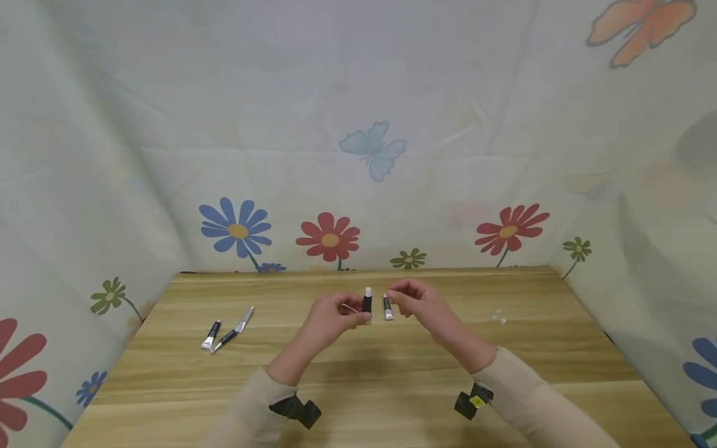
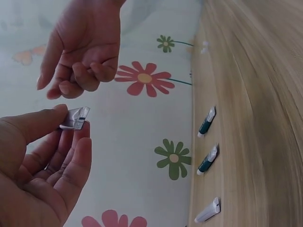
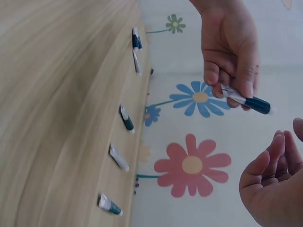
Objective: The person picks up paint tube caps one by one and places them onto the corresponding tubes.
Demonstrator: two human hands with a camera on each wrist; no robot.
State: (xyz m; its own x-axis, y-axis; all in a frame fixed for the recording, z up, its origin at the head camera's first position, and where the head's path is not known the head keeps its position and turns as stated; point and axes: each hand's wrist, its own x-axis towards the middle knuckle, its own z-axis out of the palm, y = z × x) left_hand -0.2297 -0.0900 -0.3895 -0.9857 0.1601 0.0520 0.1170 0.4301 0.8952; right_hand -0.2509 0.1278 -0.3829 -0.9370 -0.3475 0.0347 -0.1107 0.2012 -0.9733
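Between the thumb and fingers of my left hand [image 1: 329, 318], a small paint tube [image 1: 367, 302] is pinched by its silver crimped end. Its dark body and white tip point up in the head view and toward the right hand in the right wrist view. My right hand [image 1: 421, 306] hovers just to the right of it, fingers loosely bent. A gap shows between its thumb and forefinger in the right wrist view, with nothing visible in it. Behind the hands a dark green paint tube [image 2: 207, 122], another green tube [image 2: 208, 160] and a silver-white tube [image 2: 208, 210] lie on the table.
At the left of the wooden table [image 1: 392, 386] a dark tube [image 1: 210, 336], a dark blue tube [image 1: 225, 341] and a silver tube [image 1: 244, 319] lie close together. Small white pieces [image 1: 498, 317] lie at the right. A printed cloth [image 1: 280, 93] hangs behind the table.
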